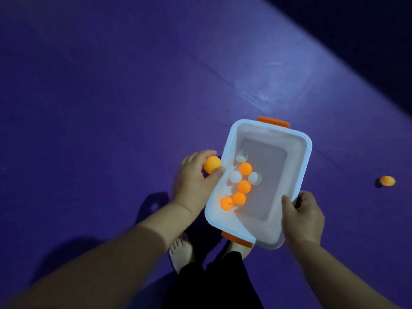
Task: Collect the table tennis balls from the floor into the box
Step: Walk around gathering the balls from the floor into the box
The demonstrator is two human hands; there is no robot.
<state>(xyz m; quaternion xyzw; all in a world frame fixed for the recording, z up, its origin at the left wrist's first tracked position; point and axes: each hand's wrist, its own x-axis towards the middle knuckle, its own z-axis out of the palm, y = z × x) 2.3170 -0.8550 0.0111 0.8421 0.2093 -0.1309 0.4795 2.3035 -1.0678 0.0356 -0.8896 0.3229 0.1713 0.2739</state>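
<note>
Most of the view is purple floor (111,85). Above it hangs a pale plastic box (294,157) with orange handles (274,122), its right rim gripped by the right hand (303,217), thumb curled over the edge. The left hand (194,181) pinches an orange ball (213,165) just beside the left rim. Seven balls (244,186), four orange and three white, lie inside; another orange ball (387,181) sits on the floor, well apart.

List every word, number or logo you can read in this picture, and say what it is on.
No text can be read.
Marks on the farthest white ball in the box: too blurred to read.
Dark dot on the nearest orange ball: too small to read.
</note>
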